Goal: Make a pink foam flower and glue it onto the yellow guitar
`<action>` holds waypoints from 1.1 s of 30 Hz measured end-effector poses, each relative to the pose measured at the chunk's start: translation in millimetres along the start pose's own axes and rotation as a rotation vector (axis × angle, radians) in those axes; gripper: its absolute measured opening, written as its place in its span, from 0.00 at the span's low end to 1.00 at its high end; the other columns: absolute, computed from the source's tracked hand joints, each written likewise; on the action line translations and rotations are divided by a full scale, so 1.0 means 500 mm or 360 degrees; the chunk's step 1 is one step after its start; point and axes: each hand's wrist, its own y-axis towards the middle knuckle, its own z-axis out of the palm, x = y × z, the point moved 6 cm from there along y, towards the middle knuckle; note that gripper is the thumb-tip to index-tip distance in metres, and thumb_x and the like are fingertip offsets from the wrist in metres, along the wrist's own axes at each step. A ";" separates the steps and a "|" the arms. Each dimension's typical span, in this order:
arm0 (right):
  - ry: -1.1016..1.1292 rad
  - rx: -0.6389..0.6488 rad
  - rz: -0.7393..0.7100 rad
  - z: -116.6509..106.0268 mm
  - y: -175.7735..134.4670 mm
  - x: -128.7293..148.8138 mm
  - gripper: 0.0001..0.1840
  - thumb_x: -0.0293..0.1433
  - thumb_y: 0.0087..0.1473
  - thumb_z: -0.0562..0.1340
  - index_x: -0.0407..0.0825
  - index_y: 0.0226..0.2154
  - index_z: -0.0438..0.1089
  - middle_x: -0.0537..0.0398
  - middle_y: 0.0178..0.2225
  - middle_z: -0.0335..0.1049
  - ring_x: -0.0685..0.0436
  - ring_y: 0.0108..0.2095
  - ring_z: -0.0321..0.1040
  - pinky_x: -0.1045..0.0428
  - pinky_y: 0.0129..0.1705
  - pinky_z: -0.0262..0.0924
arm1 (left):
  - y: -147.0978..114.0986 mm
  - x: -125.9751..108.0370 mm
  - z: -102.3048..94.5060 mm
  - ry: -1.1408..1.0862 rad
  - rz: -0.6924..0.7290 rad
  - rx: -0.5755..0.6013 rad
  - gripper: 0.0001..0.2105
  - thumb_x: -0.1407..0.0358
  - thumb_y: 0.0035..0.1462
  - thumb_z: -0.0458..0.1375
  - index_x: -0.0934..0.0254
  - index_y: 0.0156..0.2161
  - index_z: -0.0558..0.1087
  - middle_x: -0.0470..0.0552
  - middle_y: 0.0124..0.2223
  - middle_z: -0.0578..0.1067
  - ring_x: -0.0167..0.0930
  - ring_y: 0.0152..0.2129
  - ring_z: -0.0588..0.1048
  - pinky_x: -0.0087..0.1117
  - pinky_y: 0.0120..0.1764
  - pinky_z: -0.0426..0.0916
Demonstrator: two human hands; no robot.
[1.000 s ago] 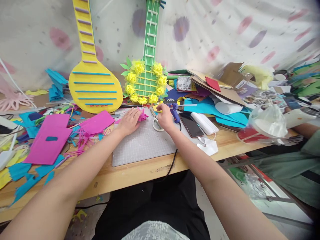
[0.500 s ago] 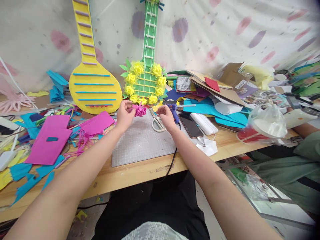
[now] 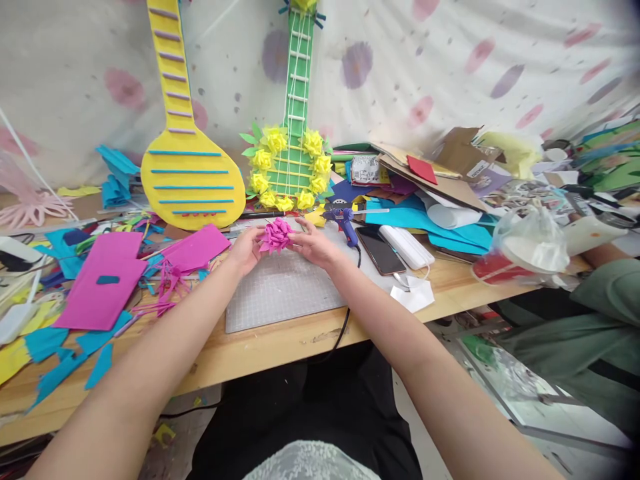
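Place: you're in a craft workshop, it seems.
Wooden bench (image 3: 285, 342): holds your cutting mat (image 3: 280, 293) and glue gun (image 3: 349, 231).
Scraps (image 3: 46, 345): cut coloured pieces litter your left side.
Mock instruments (image 3: 193, 179): one yellow, one green, stand before you.

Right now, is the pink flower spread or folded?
Spread open: the pink flower fans its petals between the left hand and right hand.

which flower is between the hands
The magenta flower, between the left hand and right hand; the yellow flowers sit on the green instrument.
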 end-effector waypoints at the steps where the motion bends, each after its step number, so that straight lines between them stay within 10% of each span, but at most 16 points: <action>1: -0.0060 -0.0024 -0.0055 -0.002 0.001 0.001 0.39 0.29 0.37 0.68 0.54 0.51 0.51 0.60 0.34 0.67 0.50 0.37 0.69 0.47 0.50 0.62 | -0.002 0.003 -0.002 -0.0008 -0.0031 0.0016 0.06 0.66 0.53 0.54 0.67 0.32 0.71 0.50 0.28 0.75 0.26 0.22 0.73 0.27 0.27 0.68; 11: -0.0940 0.0021 -0.0534 0.016 -0.020 0.025 0.49 0.30 0.37 0.69 0.57 0.58 0.45 0.46 0.55 0.54 0.48 0.40 0.66 0.43 0.49 0.63 | -0.022 0.001 -0.013 0.0195 0.0151 -0.0036 0.26 0.73 0.35 0.68 0.64 0.43 0.66 0.48 0.35 0.75 0.28 0.29 0.75 0.30 0.35 0.69; 22: -0.0365 0.0222 -0.0281 0.015 0.004 0.023 0.36 0.30 0.40 0.66 0.54 0.51 0.53 0.52 0.44 0.70 0.45 0.46 0.68 0.43 0.53 0.61 | -0.017 -0.009 -0.004 0.0340 0.0281 -0.0001 0.32 0.72 0.35 0.68 0.63 0.48 0.64 0.47 0.37 0.73 0.28 0.33 0.74 0.32 0.38 0.68; 33: -0.0319 0.0005 -0.0115 -0.006 0.026 0.028 0.24 0.37 0.50 0.60 0.55 0.50 0.56 0.56 0.44 0.70 0.50 0.38 0.70 0.47 0.48 0.64 | -0.006 -0.003 0.008 0.0262 -0.0149 0.0094 0.17 0.72 0.42 0.66 0.68 0.39 0.69 0.54 0.34 0.77 0.31 0.28 0.77 0.34 0.33 0.71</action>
